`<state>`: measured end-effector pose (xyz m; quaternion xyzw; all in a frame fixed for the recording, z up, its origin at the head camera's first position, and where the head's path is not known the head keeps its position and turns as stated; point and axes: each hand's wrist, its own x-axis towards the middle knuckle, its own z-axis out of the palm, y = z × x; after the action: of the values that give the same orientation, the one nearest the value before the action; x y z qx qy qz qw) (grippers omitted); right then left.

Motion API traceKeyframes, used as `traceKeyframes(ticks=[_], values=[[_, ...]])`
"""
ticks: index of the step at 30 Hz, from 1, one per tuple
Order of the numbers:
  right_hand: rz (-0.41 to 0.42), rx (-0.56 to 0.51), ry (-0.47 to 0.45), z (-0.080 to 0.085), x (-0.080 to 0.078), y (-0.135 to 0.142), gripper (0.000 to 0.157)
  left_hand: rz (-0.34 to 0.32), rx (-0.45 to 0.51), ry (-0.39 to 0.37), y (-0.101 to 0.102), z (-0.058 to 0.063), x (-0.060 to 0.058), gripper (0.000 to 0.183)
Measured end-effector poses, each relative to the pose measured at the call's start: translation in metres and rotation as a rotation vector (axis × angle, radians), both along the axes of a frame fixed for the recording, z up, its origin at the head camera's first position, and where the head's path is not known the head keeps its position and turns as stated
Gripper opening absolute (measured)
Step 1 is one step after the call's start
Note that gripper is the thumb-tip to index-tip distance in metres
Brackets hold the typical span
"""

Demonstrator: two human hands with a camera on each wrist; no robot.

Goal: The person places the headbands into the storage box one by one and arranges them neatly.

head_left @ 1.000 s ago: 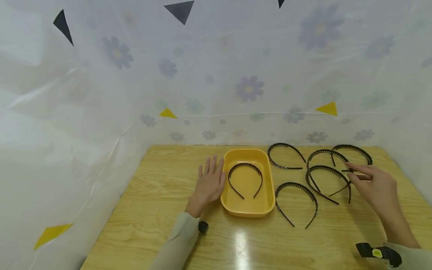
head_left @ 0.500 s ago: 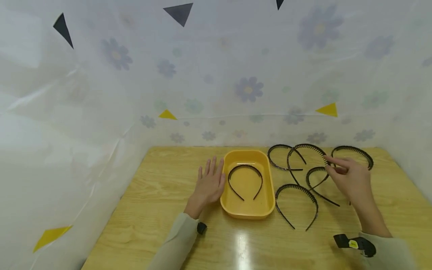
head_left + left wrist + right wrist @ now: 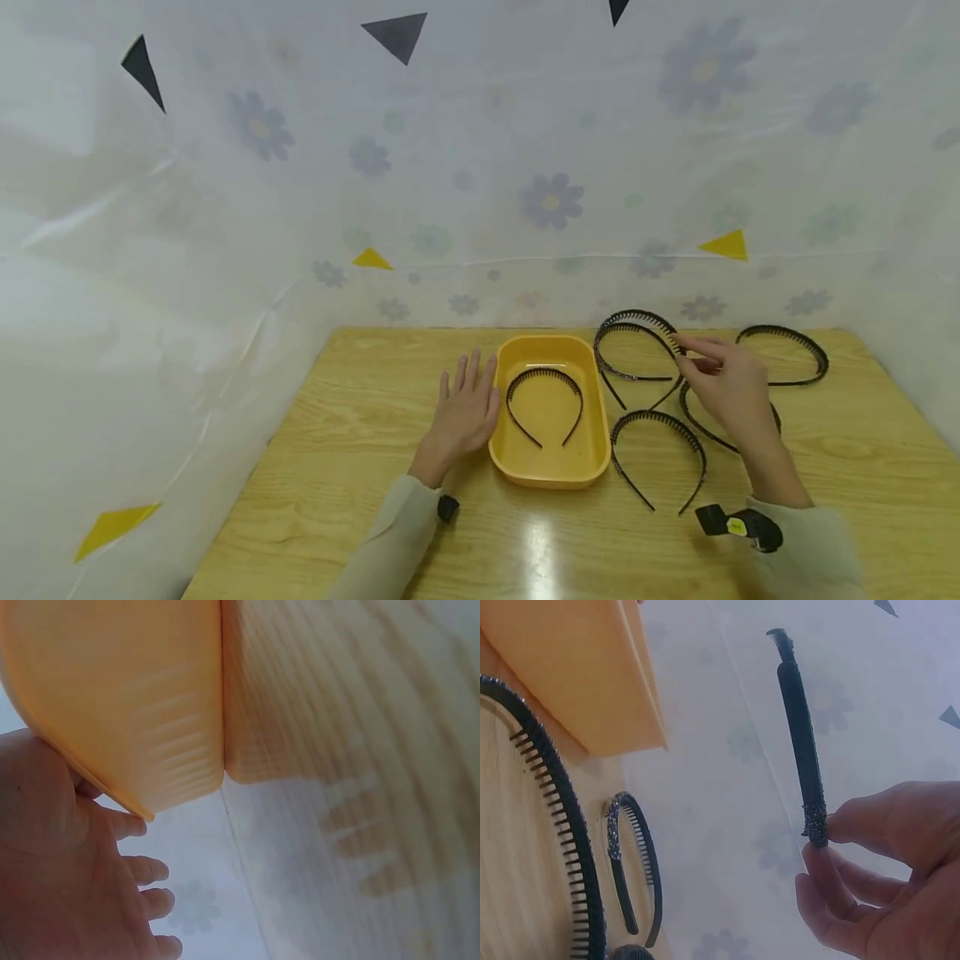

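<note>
A black toothed headband (image 3: 801,735) is pinched between the thumb and fingers of my right hand (image 3: 723,387), raised over the table. In the head view its arc overlaps another headband (image 3: 637,377) lying on the table. My left hand (image 3: 465,412) lies with straight, spread fingers against the left side of a yellow plastic tray (image 3: 551,480). The left wrist view has this hand (image 3: 67,862) right at the tray's rim (image 3: 97,780). Inside the tray lies one headband (image 3: 545,372).
One headband (image 3: 662,415) lies just right of the tray. Another headband (image 3: 708,429) is partly hidden by my right forearm, and a further headband (image 3: 806,340) lies at the back right. A white patterned sheet (image 3: 480,167) hangs behind the wooden table (image 3: 337,500).
My right hand has carried the pinched headband leftward, from above the right-hand headbands toward the tray. The left hand and the tray have stayed in place.
</note>
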<state>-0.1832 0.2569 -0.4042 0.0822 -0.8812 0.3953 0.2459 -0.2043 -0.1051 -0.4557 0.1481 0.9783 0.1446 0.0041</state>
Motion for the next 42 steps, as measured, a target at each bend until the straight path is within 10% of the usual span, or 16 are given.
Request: traceKeyframes(ticks=[28,42], values=[[0.141,0.005,-0.124,-0.029,-0.023,-0.075,0.030,-0.004,-0.015,-0.005,0.010,0.005,0.003,0.057],[0.172,0.249,-0.057,-0.037,-0.035,-0.097,0.028,-0.005,-0.018,-0.007,0.010,0.002,0.002,0.058]])
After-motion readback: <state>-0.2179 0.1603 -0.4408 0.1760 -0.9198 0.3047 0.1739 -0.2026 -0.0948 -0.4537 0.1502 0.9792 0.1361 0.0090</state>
